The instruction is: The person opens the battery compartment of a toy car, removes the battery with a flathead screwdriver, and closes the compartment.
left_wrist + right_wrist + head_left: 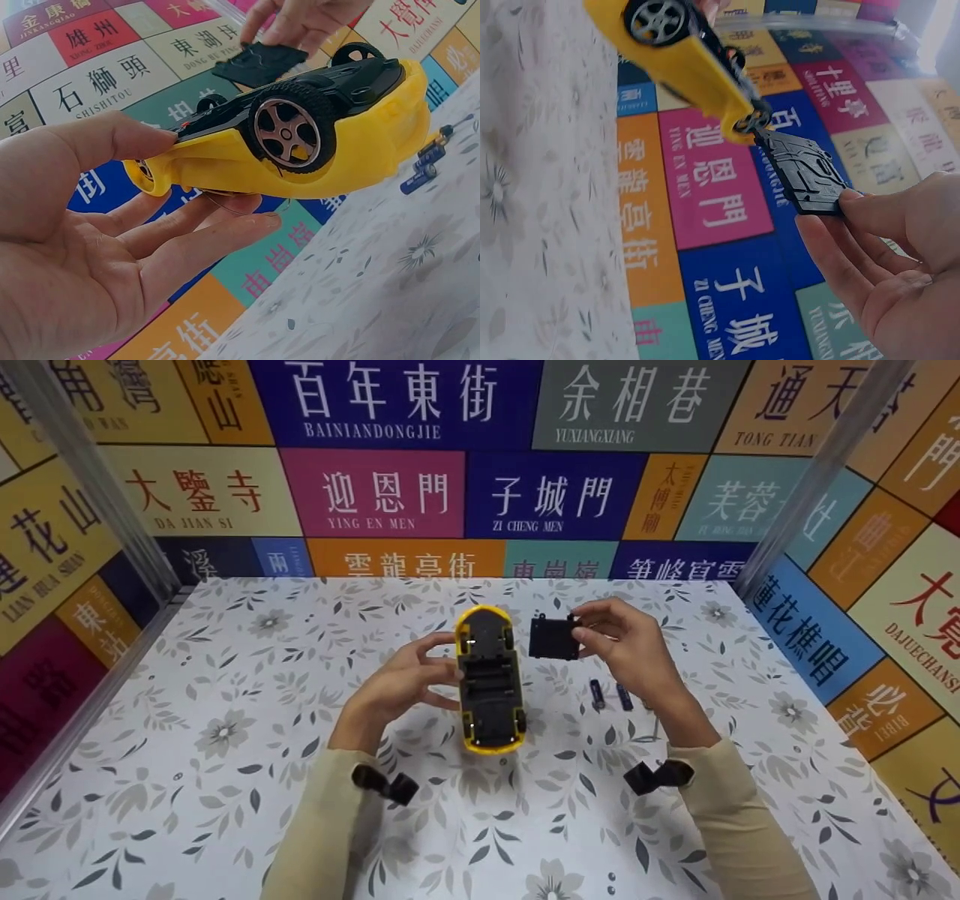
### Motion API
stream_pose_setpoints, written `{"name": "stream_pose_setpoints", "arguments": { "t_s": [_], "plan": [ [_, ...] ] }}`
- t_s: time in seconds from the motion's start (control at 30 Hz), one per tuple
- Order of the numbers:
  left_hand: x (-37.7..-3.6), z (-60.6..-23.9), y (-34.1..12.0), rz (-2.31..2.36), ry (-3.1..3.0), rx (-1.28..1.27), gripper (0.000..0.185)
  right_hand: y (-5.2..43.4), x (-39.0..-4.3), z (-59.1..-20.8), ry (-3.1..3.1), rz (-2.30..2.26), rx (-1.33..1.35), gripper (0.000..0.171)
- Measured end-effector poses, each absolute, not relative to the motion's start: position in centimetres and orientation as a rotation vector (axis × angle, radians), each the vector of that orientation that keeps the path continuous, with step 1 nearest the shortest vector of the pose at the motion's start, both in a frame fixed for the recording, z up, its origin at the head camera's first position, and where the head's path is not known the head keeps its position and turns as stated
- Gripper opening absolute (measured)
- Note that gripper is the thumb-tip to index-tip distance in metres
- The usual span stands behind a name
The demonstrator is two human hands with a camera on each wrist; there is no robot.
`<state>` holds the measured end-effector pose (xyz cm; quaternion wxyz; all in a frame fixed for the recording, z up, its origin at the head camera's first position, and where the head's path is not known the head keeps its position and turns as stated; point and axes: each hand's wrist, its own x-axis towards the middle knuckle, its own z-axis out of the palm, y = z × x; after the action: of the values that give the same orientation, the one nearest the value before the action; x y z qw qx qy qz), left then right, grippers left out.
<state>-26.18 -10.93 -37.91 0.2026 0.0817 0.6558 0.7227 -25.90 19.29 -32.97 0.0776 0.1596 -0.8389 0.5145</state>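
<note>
My left hand holds a yellow toy car upside down above the table, thumb on its black underside and fingers beneath the body. In the head view the car's battery compartment lies uncovered in the middle of the underside; I see no batteries in it. My right hand pinches a square black battery cover by its edge between thumb and fingers. The cover is to the right of the car, apart from it in the head view. Its moulded face shows in the right wrist view.
Two dark blue batteries lie on the floral tablecloth below the right hand. Beside them is a screwdriver, partly hidden by the right wrist in the head view. Walls of coloured sign panels stand behind and at both sides.
</note>
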Motion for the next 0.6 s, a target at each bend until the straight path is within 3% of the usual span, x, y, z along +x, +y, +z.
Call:
{"name": "stream_pose_setpoints", "arguments": {
  "t_s": [0.6],
  "plan": [
    [-26.1,-37.9,-10.8,2.029,1.816,0.227,0.063,16.2,-23.5,-32.5,-2.446,1.618,0.657,0.026]
  ]
}}
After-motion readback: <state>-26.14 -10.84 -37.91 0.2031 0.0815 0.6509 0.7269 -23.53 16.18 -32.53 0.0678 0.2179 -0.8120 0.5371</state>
